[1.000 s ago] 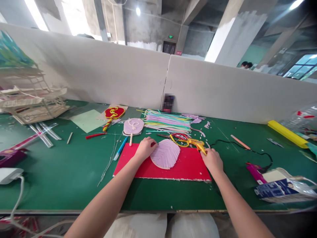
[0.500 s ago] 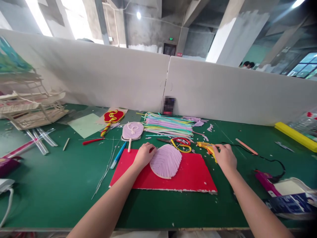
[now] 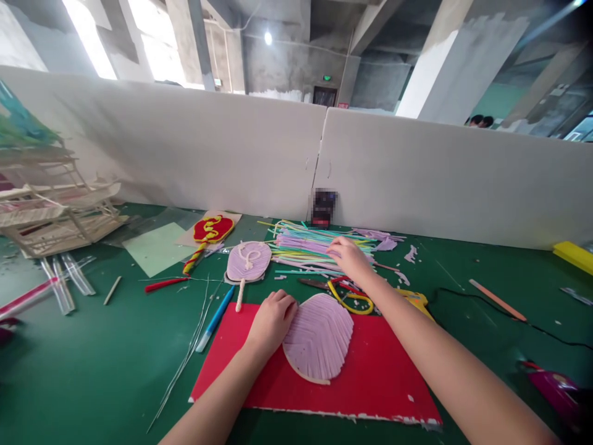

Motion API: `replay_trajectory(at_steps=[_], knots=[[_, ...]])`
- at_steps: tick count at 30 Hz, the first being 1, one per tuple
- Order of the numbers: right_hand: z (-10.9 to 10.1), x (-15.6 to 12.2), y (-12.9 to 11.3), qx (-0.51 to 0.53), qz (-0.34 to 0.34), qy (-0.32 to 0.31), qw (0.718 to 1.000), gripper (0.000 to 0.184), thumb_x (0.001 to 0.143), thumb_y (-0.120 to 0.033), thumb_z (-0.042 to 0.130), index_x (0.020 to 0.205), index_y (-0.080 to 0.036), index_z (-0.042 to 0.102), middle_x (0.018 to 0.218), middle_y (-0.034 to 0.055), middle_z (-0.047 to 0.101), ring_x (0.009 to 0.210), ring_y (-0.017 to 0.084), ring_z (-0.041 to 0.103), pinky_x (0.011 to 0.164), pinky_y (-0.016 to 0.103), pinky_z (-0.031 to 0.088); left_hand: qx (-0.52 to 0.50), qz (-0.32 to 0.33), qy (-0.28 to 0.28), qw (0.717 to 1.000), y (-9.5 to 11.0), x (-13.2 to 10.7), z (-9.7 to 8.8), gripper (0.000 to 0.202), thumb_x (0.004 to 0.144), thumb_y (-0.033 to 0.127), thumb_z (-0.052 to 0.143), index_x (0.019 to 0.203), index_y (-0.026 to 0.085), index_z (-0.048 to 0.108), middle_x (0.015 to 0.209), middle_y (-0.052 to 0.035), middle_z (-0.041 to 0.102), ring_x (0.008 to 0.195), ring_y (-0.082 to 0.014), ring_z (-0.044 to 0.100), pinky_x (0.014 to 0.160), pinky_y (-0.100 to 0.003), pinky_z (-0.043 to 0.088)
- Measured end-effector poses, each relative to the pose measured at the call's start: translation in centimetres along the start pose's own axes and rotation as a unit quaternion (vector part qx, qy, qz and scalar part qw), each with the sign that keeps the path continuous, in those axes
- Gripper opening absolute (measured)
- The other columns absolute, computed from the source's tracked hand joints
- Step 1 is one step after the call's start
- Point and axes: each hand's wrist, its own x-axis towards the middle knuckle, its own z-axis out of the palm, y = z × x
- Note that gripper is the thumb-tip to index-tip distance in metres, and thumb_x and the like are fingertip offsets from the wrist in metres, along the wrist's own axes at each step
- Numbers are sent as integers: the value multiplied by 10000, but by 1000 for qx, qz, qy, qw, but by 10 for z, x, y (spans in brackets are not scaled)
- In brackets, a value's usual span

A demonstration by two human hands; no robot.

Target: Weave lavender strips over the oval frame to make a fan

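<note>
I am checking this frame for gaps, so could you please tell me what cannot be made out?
Head view, right hand: whether it grips the coloured strips; its own fingers hide the contact.
Head view, yellow glue gun: mostly behind the right forearm.
Head view, dark object by the partition: blurred out.
Head view, left hand: fingertips curled under at the purple leaf piece.

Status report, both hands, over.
Left hand pressing purple leaf on red board. Right hand at strip pile, grip unclear. Scissors between them.

It was a craft workshop in a bare concrete hall: a green surface [image 3: 92, 346] behind white partition boards [image 3: 185, 148], strewn with coloured strips [image 3: 306, 244], scissors [image 3: 345, 290] and a glue gun [image 3: 417, 301].
</note>
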Motion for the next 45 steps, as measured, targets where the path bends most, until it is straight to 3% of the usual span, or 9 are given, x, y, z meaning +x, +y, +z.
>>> replay_trajectory(at_steps=[5, 8, 13, 21, 30, 37, 45], knots=[[23, 8, -1, -29, -20, -49, 998, 165, 807, -130, 614, 845, -237, 735, 913, 44, 604, 905, 182, 566, 774, 284, 447, 2, -13, -6, 1000, 2, 0, -2, 230, 920, 219, 436, 854, 189, 654, 891, -64, 616, 864, -198, 565, 793, -308, 457], [25, 7, 4, -55, -15, -59, 997, 132, 775, -156, 664, 871, -216, 733, 931, 65, 584, 924, 212, 552, 772, 310, 445, 0, -19, -12, 1000, 2, 0, -2, 235, 923, 223, 431, 855, 191, 653, 900, -63, 619, 868, -198, 566, 798, -311, 457], [25, 4, 9, -73, -12, -68, 995, 237, 740, -211, 720, 976, -225, 704, 1017, 69, 568, 973, 219, 542, 791, 313, 453, 0, -19, -14, 1000, 2, 0, -2, 241, 923, 230, 428, 864, 194, 658, 905, -65, 619, 872, -202, 564, 800, -316, 457], [22, -2, 10, -97, -33, -68, 992, 124, 811, -147, 621, 902, -211, 673, 1037, 55, 566, 932, 179, 548, 777, 282, 438, -11, -15, -7, 1000, 0, 0, 0, 242, 920, 235, 426, 869, 195, 658, 903, -66, 620, 873, -203, 564, 803, -319, 457], [26, -3, 6, -151, -57, -102, 982, 203, 838, -105, 519, 780, -154, 707, 1129, 158, 576, 1028, 266, 508, 794, 364, 447, -17, -16, -8, 1000, 1, 0, -1, 236, 918, 230, 435, 858, 192, 661, 893, -63, 622, 871, -201, 565, 794, -313, 454], [24, -4, 3, -151, -19, -89, 984, 209, 881, -143, 462, 913, -149, 669, 1007, 120, 644, 874, 201, 604, 689, 270, 427, -23, -13, -1, 1000, -2, 0, 1, 241, 913, 234, 431, 856, 202, 662, 883, -62, 616, 860, -197, 569, 788, -308, 459], [19, 0, 4, -102, 54, -27, 993, 159, 857, -162, 485, 897, -180, 638, 869, 70, 683, 687, 169, 615, 565, 244, 355, -18, -9, -2, 1000, -2, 1, -1, 246, 918, 230, 428, 846, 205, 661, 890, -59, 627, 858, -190, 578, 789, -298, 456]])
